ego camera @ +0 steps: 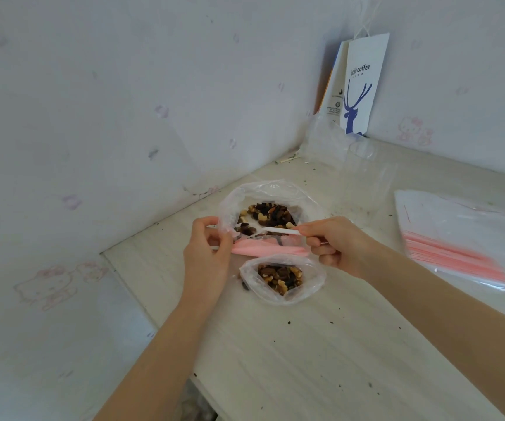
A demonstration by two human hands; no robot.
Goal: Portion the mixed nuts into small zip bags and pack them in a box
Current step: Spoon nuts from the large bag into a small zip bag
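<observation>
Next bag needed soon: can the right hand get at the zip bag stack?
Probably yes: nothing lies between the right hand and the zip bag stack, but it holds a pink-zip bag and white utensil.

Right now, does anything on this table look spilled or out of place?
Yes: dark crumbs are scattered across the pale wooden tabletop, and one dark nut piece lies loose beside the small clear plastic bag of mixed nuts, outside it.

soft dim daylight | faint shadows | wide-angle bending at edges | slight blur
</observation>
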